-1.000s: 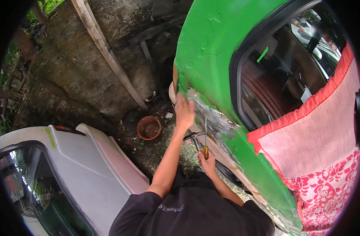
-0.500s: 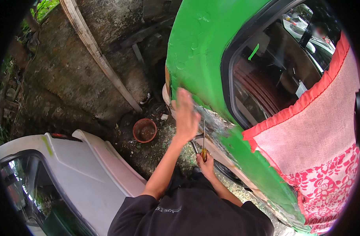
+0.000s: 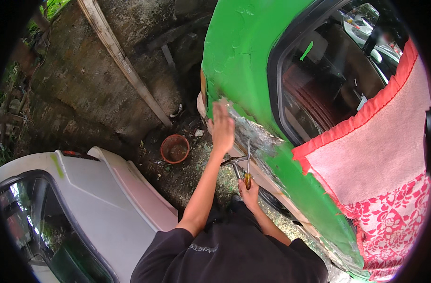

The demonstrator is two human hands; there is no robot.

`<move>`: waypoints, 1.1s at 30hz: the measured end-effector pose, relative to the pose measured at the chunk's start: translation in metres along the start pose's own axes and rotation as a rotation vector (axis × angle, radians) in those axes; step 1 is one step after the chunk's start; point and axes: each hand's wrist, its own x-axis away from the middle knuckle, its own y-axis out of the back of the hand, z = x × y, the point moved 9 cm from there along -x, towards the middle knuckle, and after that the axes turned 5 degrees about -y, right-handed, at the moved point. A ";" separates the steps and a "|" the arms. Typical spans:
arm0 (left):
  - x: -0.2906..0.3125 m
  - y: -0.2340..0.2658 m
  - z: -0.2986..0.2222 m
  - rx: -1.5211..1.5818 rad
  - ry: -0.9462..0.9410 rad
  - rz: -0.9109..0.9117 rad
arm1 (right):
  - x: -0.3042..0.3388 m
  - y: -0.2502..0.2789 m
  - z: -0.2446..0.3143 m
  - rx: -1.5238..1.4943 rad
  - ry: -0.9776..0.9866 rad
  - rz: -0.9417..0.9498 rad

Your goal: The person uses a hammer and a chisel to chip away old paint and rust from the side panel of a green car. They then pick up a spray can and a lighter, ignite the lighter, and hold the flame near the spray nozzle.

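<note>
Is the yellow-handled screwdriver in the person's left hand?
No, the right hand holds the screwdriver, while the left hand is open, fingers outstretched.

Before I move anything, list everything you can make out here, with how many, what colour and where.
Green car: 1, green, right side
Scraped patch: 1, grey and whitish, on the green car
Window: 1, dark glass, in the green car
Cloth: 1, pink and red, over the green car's side
White car: 1, off-white, lower left
Bucket: 1, reddish, on the ground
Plank: 1, pale brown, slanting, upper left
Wall: 1, brown-grey, behind the plank
Hammer: 1, grey, in the right hand
Screwdriver: 1, amber handle, beside the hammer
Shirt: 1, black, bottom edge
Left hand: 1, bare, open at the green car's edge; contact unclear
Right hand: 1, bare, gripping both tools
</note>
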 end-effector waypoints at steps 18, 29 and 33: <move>0.038 -0.016 -0.082 -0.518 -0.664 0.183 | 0.011 0.000 -0.006 -0.046 -0.012 -0.030; 0.031 -0.030 -0.034 -0.713 -0.582 0.087 | 0.008 0.004 0.000 -0.049 0.001 0.011; 0.012 0.021 0.039 0.311 0.345 -0.376 | 0.008 0.008 0.003 -0.049 0.009 0.041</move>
